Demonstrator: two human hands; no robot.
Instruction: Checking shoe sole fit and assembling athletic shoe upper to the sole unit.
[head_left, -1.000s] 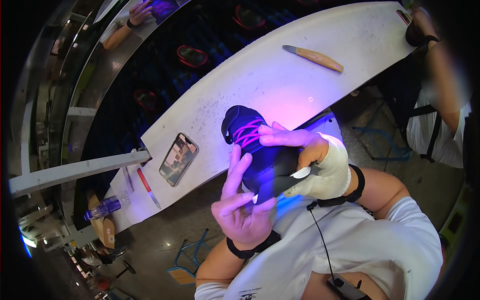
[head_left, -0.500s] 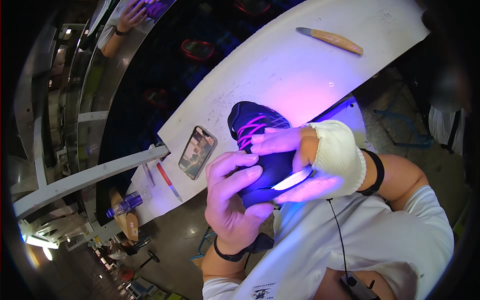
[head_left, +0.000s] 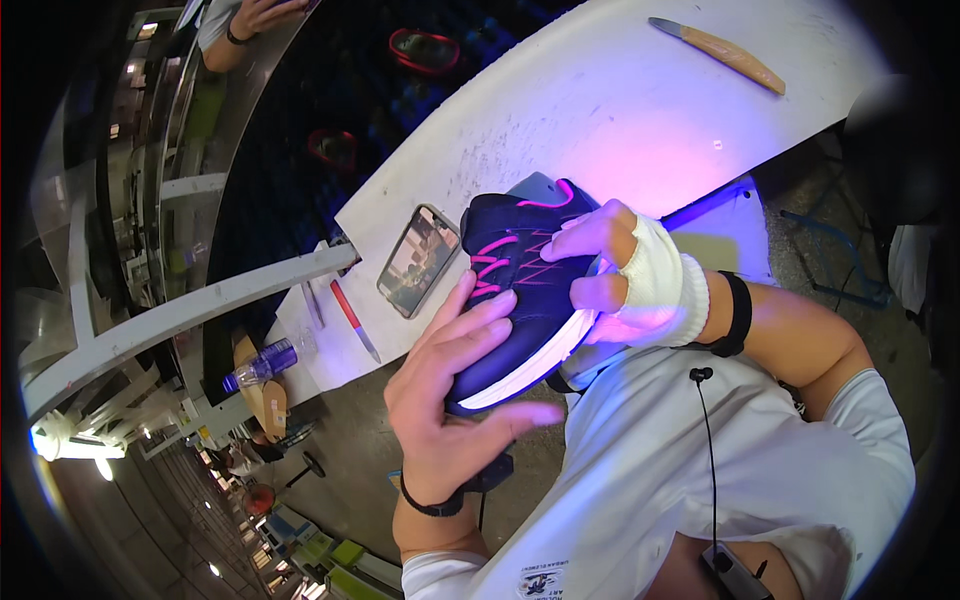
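A dark shoe point(head_left: 510, 315) with pink laces and a white sole edge is held in front of me, tilted, above the near edge of the white table. My left hand point(head_left: 440, 380) wraps its toe end, fingers over the upper and thumb at the sole side. At the other end my right hand point(head_left: 612, 262), in a white fingerless glove point(head_left: 662, 285), grips the shoe's side with bent fingers. Purple light falls on the hands and shoe. The underside of the sole is hidden. Just left of the shoe lies a phone point(head_left: 420, 262) with a lit screen.
On the white table point(head_left: 620, 110) lies a wooden-handled knife point(head_left: 725, 52) at the far right. A red-handled blade point(head_left: 353, 318) and a purple-tinted bottle point(head_left: 262, 366) lie at the left. A grey metal bar point(head_left: 200, 310) crosses there. Beyond is a dark surface with red-rimmed items point(head_left: 425, 50).
The shoe has been turned, so its side and white sole edge now face up more. My right hand has shifted along it, and the left thumb has moved outward. The view has shifted slightly.
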